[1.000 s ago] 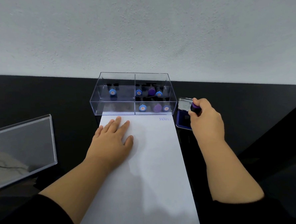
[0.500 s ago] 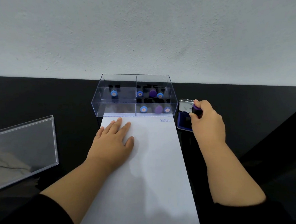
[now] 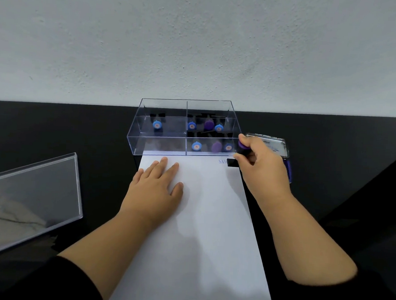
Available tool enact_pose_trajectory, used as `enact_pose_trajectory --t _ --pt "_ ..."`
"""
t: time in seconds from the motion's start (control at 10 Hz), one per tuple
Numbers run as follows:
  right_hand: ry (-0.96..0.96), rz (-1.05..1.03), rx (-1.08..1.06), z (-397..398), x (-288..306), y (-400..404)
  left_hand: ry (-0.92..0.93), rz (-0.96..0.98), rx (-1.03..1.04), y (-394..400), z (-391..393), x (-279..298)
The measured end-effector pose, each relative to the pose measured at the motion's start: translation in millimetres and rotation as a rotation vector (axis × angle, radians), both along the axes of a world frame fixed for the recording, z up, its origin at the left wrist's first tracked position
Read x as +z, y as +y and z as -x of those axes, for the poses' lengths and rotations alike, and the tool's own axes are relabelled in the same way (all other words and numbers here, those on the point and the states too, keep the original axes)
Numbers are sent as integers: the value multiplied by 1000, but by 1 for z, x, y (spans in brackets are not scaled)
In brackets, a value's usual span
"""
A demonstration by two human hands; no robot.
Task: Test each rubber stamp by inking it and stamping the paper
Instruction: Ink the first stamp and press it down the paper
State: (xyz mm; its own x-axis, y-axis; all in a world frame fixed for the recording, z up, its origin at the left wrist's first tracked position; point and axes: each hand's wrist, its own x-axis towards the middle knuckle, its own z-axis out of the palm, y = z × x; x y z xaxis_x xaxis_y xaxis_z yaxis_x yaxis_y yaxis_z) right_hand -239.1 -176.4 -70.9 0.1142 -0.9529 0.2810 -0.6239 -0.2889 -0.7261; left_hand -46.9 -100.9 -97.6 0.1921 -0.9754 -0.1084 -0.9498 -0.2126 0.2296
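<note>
The right hand (image 3: 261, 167) pinches one purple-topped stamp (image 3: 239, 152) over the far right corner of the paper (image 3: 201, 231), by a blue print. The left hand (image 3: 155, 189) lies spread flat on the sheet. Seven stamps stand in the clear box (image 3: 184, 128); one ink pad (image 3: 282, 152) sits behind the right hand.

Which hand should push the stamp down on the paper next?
The right hand: it already holds the stamp over the paper's top corner. The left hand lies flat, holding the paper.
</note>
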Motion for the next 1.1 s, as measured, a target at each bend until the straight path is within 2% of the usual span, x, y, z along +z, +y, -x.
enact_pose_trajectory --t 0.7,0.8,1.0,1.1 --pt "162 -2 73 -11 -9 -3 15 14 -4 0 -1 -1" --pt "107 15 73 -10 -8 -2 15 11 -4 1 -1 -1" --pt "-168 7 -53 8 3 -5 7 10 -5 0 -1 -1" --pt "-200 6 -86 16 6 -6 -1 1 -5 0 -1 -1"
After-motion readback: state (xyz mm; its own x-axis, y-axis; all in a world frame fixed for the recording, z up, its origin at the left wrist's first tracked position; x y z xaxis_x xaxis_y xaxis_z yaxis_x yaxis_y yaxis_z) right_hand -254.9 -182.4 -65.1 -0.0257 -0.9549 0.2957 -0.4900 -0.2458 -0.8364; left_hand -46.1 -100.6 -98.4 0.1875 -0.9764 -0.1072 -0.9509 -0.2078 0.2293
